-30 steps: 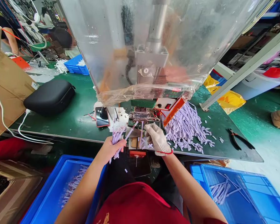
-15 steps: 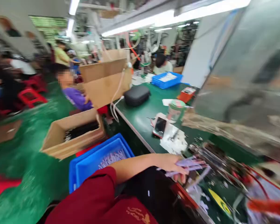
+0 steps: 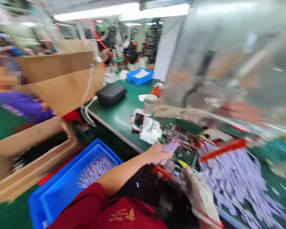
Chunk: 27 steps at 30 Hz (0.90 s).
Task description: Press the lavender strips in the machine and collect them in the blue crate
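My left hand (image 3: 157, 154), bare, is closed around a small bundle of pale purple strips (image 3: 171, 147) above the workbench edge. My right hand (image 3: 195, 187) wears a white knitted glove and is near the bench's front edge; its fingers are smeared, so their grip is unclear. To its right lies a wide pile of similar pale purple strips (image 3: 233, 178), with an orange-red bar (image 3: 225, 149) across its far side. Between my hands is a red piece of equipment (image 3: 162, 173), partly hidden. A yellow object (image 3: 183, 163) lies just beyond the glove.
Left of me, a blue bin (image 3: 62, 190) holds more purple strips, beside a cardboard box (image 3: 35, 168) with dark contents. On the green bench are a phone (image 3: 138, 121), a lidded jar (image 3: 150, 103), a black case (image 3: 112, 94) and a blue tray (image 3: 140, 76). A person in purple sits at left.
My view has swung to the right. The gloved right hand and the large strip pile have come into view. My left hand still holds strips.
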Available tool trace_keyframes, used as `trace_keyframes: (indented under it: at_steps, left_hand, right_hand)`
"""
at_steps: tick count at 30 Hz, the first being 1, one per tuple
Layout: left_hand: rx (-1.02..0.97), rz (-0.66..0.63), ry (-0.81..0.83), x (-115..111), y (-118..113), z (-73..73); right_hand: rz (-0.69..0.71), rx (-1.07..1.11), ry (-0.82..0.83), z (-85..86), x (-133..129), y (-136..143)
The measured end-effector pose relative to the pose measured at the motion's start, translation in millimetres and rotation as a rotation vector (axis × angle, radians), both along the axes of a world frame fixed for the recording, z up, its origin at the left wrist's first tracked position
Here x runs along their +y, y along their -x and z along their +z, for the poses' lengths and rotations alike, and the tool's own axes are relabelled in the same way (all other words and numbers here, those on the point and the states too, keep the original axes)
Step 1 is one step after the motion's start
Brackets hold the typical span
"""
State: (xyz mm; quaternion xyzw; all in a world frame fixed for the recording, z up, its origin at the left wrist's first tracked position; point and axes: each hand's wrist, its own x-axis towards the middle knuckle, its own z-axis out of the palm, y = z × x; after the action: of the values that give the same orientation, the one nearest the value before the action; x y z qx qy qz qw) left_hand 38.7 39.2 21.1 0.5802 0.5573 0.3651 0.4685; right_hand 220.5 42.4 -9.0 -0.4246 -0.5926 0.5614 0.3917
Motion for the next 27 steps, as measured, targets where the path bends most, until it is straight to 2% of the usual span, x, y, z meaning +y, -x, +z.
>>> trace_keyframes:
  at_steps: [1,3,5,7,10,13,17,20,25,27]
  left_hand:
    - [-0.038,0.025,-0.014,-3.3,2.8,7.1]
    - [-0.097,0.013,-0.011,-7.9,8.4,18.5]
    - [-0.128,-0.041,-0.020,-14.2,13.0,25.2]
    - [-0.103,-0.097,-0.024,-24.3,16.5,27.5]
    - [0.002,-0.139,-0.066,-40.9,20.2,26.0]
    - [0.109,-0.151,-0.123,-50.8,22.7,23.1]
    - [0.209,-0.170,-0.170,-58.0,24.2,22.9]
    - [0.233,-0.171,-0.229,-67.1,26.4,22.7]
    - [0.165,-0.152,-0.163,-91.2,44.2,10.5]
    - [0.140,-0.131,-0.115,-101.4,53.9,3.9]
  right_hand:
    - [-0.071,0.049,0.050,1.3,-10.0,-14.6]
    - [-0.156,0.189,0.161,8.3,-21.8,-25.8]
    - [-0.156,0.332,0.236,19.5,-20.1,-21.7]
    - [-0.118,0.427,0.237,31.6,-12.0,-13.4]
    - [-0.059,0.521,0.174,43.8,-4.4,-4.1]
    - [-0.049,0.498,0.111,45.2,-7.0,-0.6]
    - [-0.111,0.392,0.079,41.7,-17.8,2.8]
    - [-0.167,0.364,0.097,45.7,-22.6,1.3]
    - [-0.402,0.536,0.025,62.0,-18.2,-33.6]
    - [-0.403,0.480,-0.029,63.1,-19.9,-52.6]
